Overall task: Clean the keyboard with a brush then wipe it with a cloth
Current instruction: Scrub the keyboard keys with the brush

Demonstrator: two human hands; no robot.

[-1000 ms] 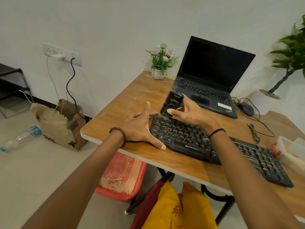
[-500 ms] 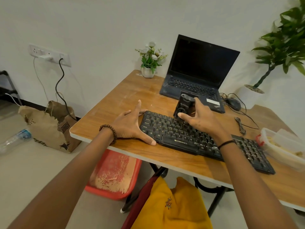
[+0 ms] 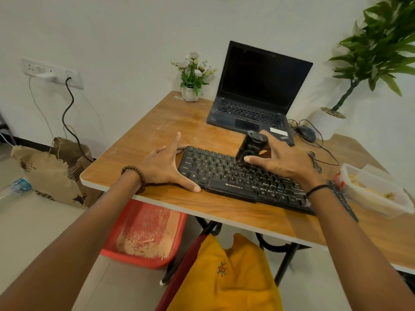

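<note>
A black keyboard point(image 3: 226, 176) lies across the wooden table point(image 3: 157, 131), near its front edge. My left hand point(image 3: 166, 164) rests flat on the table against the keyboard's left end, thumb along its front corner, fingers spread. My right hand point(image 3: 283, 160) grips a black brush point(image 3: 249, 148) upright, its lower end touching the keys around the middle of the upper rows. No cloth shows on the table.
An open laptop point(image 3: 256, 95) stands behind the keyboard, a small flower pot point(image 3: 190, 93) to its left, a mouse point(image 3: 305, 133) and cables to its right. A clear plastic box point(image 3: 375, 191) sits at the right edge. Below are a red tub point(image 3: 143, 234) and yellow fabric point(image 3: 226, 279).
My right hand has slid the brush rightward along the keys from the keyboard's top-left corner to its middle. My left hand has stayed at the left end.
</note>
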